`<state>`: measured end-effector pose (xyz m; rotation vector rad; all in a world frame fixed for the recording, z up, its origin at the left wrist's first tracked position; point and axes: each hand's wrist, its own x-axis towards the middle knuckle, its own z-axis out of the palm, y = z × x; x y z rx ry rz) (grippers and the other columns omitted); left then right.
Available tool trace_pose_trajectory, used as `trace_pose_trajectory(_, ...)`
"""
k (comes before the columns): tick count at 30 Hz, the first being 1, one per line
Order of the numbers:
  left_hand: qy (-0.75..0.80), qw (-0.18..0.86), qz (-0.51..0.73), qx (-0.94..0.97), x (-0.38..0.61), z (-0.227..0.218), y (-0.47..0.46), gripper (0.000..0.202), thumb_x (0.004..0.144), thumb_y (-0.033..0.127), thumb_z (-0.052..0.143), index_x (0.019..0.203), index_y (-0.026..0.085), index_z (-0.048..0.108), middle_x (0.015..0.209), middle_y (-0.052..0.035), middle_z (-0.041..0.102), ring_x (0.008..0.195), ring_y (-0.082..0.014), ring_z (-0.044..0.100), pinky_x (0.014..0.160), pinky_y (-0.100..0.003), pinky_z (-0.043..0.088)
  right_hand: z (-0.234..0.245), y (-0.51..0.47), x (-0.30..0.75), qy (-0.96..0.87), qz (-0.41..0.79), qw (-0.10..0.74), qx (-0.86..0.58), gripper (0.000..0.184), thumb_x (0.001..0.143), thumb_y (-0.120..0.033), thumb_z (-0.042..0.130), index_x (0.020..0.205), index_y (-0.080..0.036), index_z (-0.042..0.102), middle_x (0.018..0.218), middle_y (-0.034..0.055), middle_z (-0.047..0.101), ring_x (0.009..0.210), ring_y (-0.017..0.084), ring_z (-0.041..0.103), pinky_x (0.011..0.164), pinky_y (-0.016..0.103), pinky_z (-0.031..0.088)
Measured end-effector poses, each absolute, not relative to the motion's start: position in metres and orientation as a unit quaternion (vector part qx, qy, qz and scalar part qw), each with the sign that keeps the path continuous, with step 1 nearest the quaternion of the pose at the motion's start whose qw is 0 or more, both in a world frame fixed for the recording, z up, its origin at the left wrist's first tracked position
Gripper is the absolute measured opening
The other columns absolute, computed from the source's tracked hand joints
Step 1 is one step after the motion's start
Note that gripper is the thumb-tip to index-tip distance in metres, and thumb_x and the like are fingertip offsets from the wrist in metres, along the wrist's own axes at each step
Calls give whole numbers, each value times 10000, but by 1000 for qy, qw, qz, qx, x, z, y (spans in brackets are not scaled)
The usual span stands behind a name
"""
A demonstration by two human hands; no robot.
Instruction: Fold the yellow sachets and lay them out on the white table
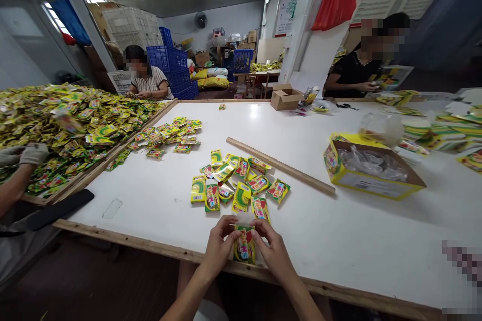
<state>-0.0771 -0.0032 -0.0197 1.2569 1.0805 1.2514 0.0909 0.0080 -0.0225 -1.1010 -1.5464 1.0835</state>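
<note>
My left hand [217, 247] and my right hand [273, 251] both grip one small yellow-green sachet [244, 247] upright between them, just over the table's near wooden edge. My fingers pinch its sides and top. Right beyond my hands lies a loose cluster of several similar sachets [237, 181] on the white table [339, 241].
A wooden stick [280, 166] lies diagonally past the cluster. An open yellow carton [371, 170] with clear bags stands at right. A second sachet group [171, 135] and a big heap [56, 125] lie left, where a gloved hand [26, 154] works. Two seated people are at the far side.
</note>
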Motion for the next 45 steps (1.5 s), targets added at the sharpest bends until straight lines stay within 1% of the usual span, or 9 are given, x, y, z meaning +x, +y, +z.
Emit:
trace_pose_trajectory(5,450,511,490,545,-81,-14,6,221,794,370,664,866,162,647,902,-59,660,822,-190,625,751,-283,499,-18,15,86,-637,400,482,-449,269,902,-428,556,810,-183,621,805,51,638,766,205,615,708,275,505)
trace_pose_trajectory(8,420,544,514,514,-81,-15,12,249,744,374,722,855,164,648,1025,-88,655,924,-217,630,801,-303,501,-23,17,82,-601,419,522,-437,290,890,-411,584,1080,-192,588,902,61,657,828,213,638,748,295,518)
trace_pose_trajectory(10,383,573,541,482,-79,-17,15,313,727,356,748,960,191,619,980,-69,673,904,-207,644,812,-317,500,-26,17,82,-592,430,527,-433,339,897,-398,580,1171,-199,556,936,65,665,862,216,646,770,307,521)
trace_pose_trajectory(14,369,563,544,501,-76,-16,13,271,762,316,730,975,184,628,944,-72,691,921,-210,648,855,-336,491,-21,11,86,-635,401,500,-431,236,895,-402,586,955,-191,674,996,85,663,912,235,635,788,319,523)
trace_pose_trajectory(19,420,514,534,524,-73,-9,5,183,814,322,666,868,149,687,948,-99,704,918,-227,650,857,-339,495,-12,5,83,-633,375,509,-447,261,886,-438,597,896,-190,680,950,83,671,892,238,634,777,324,530)
trace_pose_trajectory(25,438,545,533,477,-70,-10,8,231,772,317,706,928,147,695,912,-87,724,839,-209,659,784,-307,506,-9,8,79,-607,404,485,-483,297,852,-467,616,907,-180,665,837,63,683,733,215,631,699,306,514)
trace_pose_trajectory(31,435,548,548,458,-66,-14,2,220,785,305,693,937,145,695,893,-72,721,851,-202,647,789,-290,488,-8,4,78,-601,406,482,-491,295,835,-456,614,920,-179,670,872,64,683,732,210,609,691,294,491)
trace_pose_trajectory(39,451,535,566,435,-66,-10,7,184,780,328,701,799,146,693,716,-22,695,690,-154,621,675,-239,471,-2,9,77,-610,397,474,-496,284,856,-452,592,880,-183,680,746,39,666,701,210,599,680,283,463)
trace_pose_trajectory(45,445,530,553,464,-72,-14,2,227,815,337,664,949,163,723,928,-70,731,899,-212,647,829,-293,486,-6,7,78,-621,379,496,-474,265,895,-431,567,914,-192,679,880,54,681,784,213,617,731,281,469)
